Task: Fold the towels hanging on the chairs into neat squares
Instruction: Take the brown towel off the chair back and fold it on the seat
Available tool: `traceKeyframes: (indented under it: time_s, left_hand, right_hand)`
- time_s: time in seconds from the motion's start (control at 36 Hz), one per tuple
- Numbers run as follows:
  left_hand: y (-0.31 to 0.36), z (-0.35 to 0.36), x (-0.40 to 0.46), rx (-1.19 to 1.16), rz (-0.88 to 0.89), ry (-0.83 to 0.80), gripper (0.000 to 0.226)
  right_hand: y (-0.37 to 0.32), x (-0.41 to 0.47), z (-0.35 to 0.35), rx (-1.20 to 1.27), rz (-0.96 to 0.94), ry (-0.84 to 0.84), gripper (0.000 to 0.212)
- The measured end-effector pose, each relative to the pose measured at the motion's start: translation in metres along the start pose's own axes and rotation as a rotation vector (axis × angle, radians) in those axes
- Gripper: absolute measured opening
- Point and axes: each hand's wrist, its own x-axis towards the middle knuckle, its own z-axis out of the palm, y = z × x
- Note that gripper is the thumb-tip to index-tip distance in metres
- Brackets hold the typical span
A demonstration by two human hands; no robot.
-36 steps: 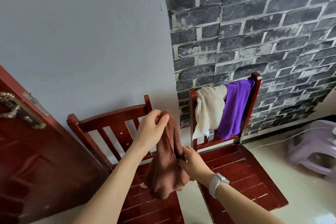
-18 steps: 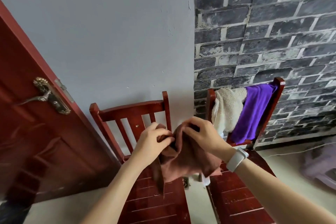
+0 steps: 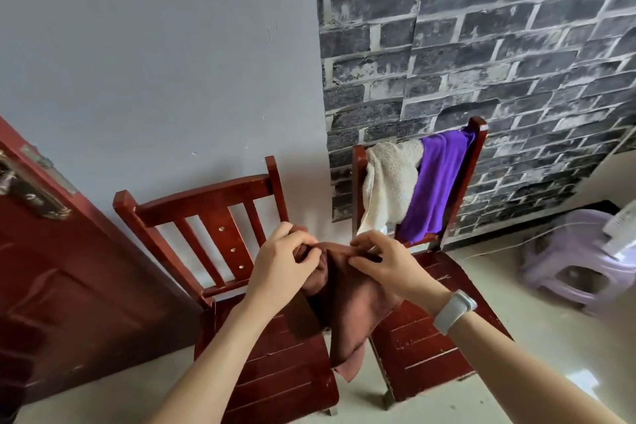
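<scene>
A brown towel (image 3: 347, 313) hangs bunched in the air between two red wooden chairs. My left hand (image 3: 280, 268) pinches its upper edge on the left, and my right hand (image 3: 385, 265) pinches the same edge a little to the right. The towel's lower corner dangles over the gap between the seats. The left chair (image 3: 206, 203) has a bare back. Over the back of the right chair (image 3: 478, 155) hang a cream towel (image 3: 389, 182) and a purple towel (image 3: 437, 182), side by side.
A red door (image 3: 51, 268) with a metal handle stands open at the left. A pale purple plastic stool (image 3: 581, 262) sits on the floor at the right. Behind the chairs are a grey wall and brick-patterned wallpaper.
My right hand rose from the towel's lower part to its top edge beside my left hand. Both hands now hold the top edge, and the towel hangs more spread than before.
</scene>
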Motion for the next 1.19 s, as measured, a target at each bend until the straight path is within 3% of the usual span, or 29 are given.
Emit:
traceKeyframes:
  time_s: [0.08, 0.17, 0.22, 0.33, 0.47, 0.64, 0.78, 0.92, 1.06, 1.14, 1.19]
  left_hand:
    - [-0.001, 0.000, -0.001, -0.018, 0.012, 0.015, 0.006]
    - [-0.003, -0.001, -0.003, -0.022, 0.011, 0.027, 0.006]
    - [-0.006, -0.003, -0.003, -0.030, 0.005, 0.022, 0.007]
    - [-0.015, -0.014, -0.003, -0.050, -0.002, 0.043, 0.008]
    - [-0.024, -0.031, -0.003, -0.071, -0.079, 0.068, 0.010]
    - [-0.035, -0.049, -0.003, -0.152, -0.194, 0.030, 0.006]
    - [-0.060, -0.067, -0.001, 0.028, -0.279, 0.074, 0.013]
    - [-0.083, -0.075, -0.006, 0.169, -0.400, 0.044, 0.035]
    - [-0.101, -0.075, -0.007, 0.221, -0.473, 0.003, 0.024]
    - [-0.111, -0.075, -0.008, 0.050, -0.578, -0.022, 0.023]
    - [-0.113, -0.076, -0.009, -0.312, -0.755, 0.049, 0.023]
  right_hand:
    - [0.024, -0.006, 0.004, -0.121, 0.260, -0.126, 0.016]
    - [0.036, -0.015, 0.012, 0.180, 0.556, -0.402, 0.014]
    - [0.040, -0.017, 0.018, 0.333, 0.565, -0.460, 0.008]
    - [0.027, -0.006, 0.027, 0.593, 0.439, -0.288, 0.027]
    - [0.012, 0.020, 0.024, 0.832, 0.410, -0.077, 0.017]
    - [-0.008, 0.041, 0.016, 0.739, 0.417, 0.186, 0.022]
    - [0.002, 0.047, -0.005, 0.610, 0.342, 0.454, 0.009]
    - [0.014, 0.046, -0.017, 0.427, 0.250, 0.448, 0.020]
    - [0.018, 0.046, -0.023, 0.312, 0.190, 0.469, 0.030]
    - [0.025, 0.047, -0.031, 0.220, 0.198, 0.425, 0.022]
    - [0.030, 0.047, -0.038, 0.113, 0.224, 0.428, 0.015]
